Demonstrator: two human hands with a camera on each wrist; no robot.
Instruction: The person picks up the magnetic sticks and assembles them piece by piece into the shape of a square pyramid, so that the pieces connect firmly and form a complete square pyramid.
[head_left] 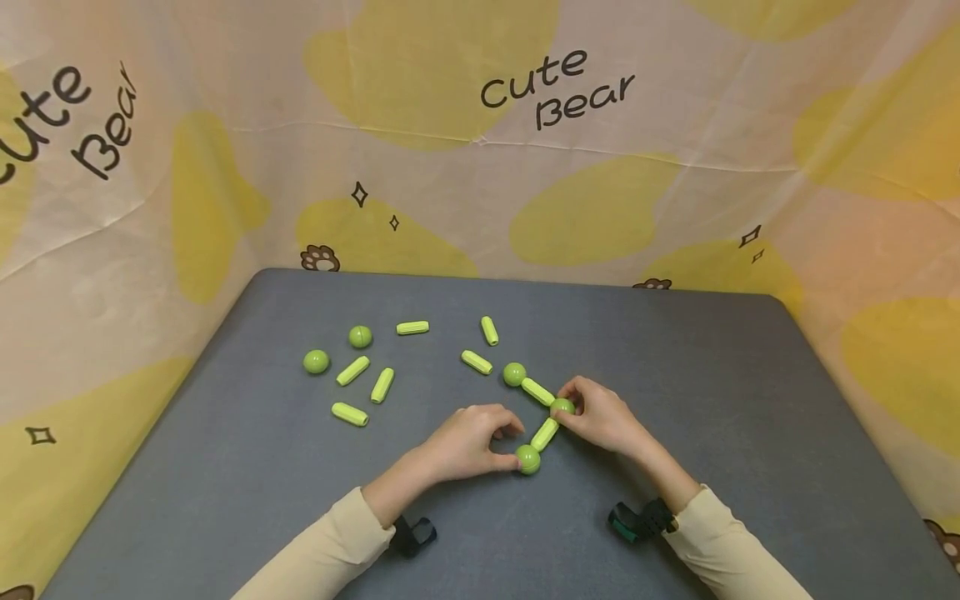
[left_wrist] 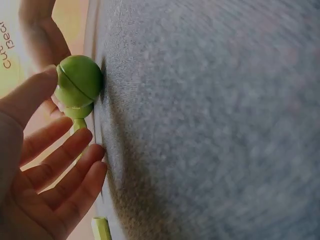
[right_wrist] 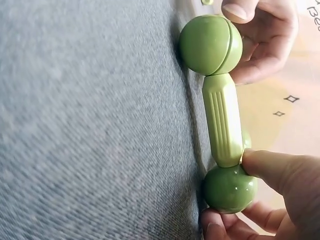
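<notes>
Three green balls and two pale green ribbed rods form a bent chain on the table. My right hand (head_left: 606, 419) pinches the middle ball (right_wrist: 230, 189) between thumb and fingers. From it one rod (right_wrist: 222, 120) leads to the near ball (head_left: 528, 460), another rod (head_left: 537, 392) to the far ball (head_left: 514, 374). My left hand (head_left: 468, 442) touches the near ball with its thumb; in the left wrist view its other fingers (left_wrist: 75, 182) are spread loosely, apart from the ball. The far ball is mostly hidden in the right wrist view.
Left of the chain lie two loose green balls, one (head_left: 361, 337) behind the other (head_left: 316, 362), and several loose rods, among them one (head_left: 476, 362) close to the far ball. Patterned cloth (head_left: 420, 167) rises behind and beside the grey table (head_left: 247, 467).
</notes>
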